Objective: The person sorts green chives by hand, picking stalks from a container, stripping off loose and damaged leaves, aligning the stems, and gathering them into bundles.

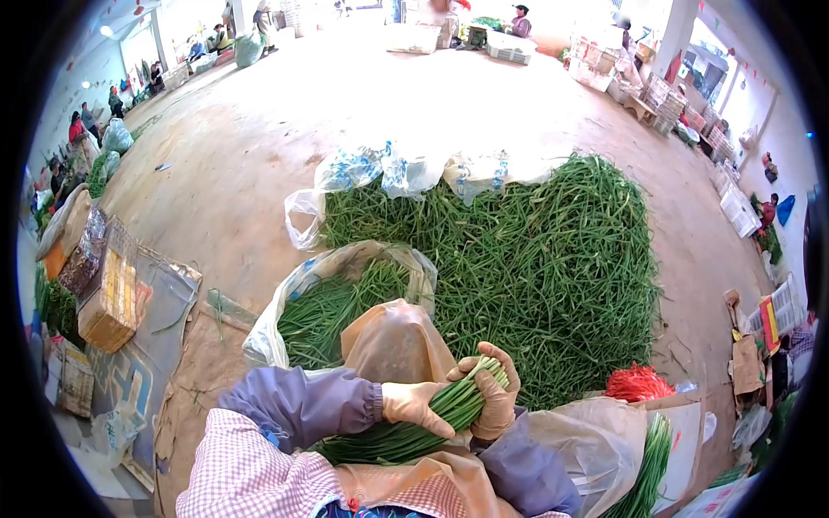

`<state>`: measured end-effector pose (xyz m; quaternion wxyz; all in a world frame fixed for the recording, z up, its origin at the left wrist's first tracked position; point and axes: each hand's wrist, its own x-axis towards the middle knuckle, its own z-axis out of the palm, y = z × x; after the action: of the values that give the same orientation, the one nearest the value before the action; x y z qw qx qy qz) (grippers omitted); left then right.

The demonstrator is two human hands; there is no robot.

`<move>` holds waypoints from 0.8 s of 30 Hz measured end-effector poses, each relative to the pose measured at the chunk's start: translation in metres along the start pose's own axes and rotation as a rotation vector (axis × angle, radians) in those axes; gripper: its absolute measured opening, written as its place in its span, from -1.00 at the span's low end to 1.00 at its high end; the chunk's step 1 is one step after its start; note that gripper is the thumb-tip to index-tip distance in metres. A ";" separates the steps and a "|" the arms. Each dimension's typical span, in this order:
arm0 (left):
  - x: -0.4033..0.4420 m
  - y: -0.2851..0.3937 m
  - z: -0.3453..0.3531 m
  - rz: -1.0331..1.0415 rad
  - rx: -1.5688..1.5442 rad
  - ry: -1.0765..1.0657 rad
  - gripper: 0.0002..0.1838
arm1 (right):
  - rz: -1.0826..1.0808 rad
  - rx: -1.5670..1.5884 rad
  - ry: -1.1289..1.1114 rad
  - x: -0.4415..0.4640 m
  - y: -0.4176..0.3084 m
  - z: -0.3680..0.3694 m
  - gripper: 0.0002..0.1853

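Across my lap lies a bunch of chives (458, 406), long thin green stalks with their pale cut ends pointing up to the right. My left hand (419, 408), in a tan glove, is closed round the middle of the bunch. Near the pale ends, my right hand (496, 399), gloved too, wraps its fingers around the stalks. In front of my knees spreads a big heap of loose chives (535, 268). An open plastic bag (281, 306) to the left of it holds more stalks.
Red ties (637, 382) lie in a pile to the right of the heap. More chives (649, 470) rest beside my right knee near a sheet of cardboard (686, 440). A tall carton (110, 293) stands at left. Other people (520, 22) sit among crates further off.
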<state>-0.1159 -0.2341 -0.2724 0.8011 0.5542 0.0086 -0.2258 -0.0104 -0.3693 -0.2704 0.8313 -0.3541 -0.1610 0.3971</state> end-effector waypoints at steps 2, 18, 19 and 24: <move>-0.007 0.000 0.012 -0.018 -0.035 0.093 -0.31 | 0.064 -0.034 -0.010 -0.002 0.004 -0.011 -0.44; -0.003 -0.031 0.032 -0.033 -0.763 0.484 -0.50 | 0.066 -0.284 0.204 -0.028 -0.009 -0.054 -0.51; -0.003 -0.031 0.032 -0.043 -0.744 0.502 -0.50 | -0.022 -0.333 0.242 -0.025 -0.012 -0.051 -0.53; -0.002 -0.027 0.040 0.019 -0.727 0.538 -0.54 | -0.557 -1.500 -0.169 -0.015 -0.067 -0.036 -0.54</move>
<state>-0.1370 -0.2770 -0.2802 0.9151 0.2759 0.2900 -0.0487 0.0361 -0.4266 -0.2473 0.4255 -0.7337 -0.5295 -0.0133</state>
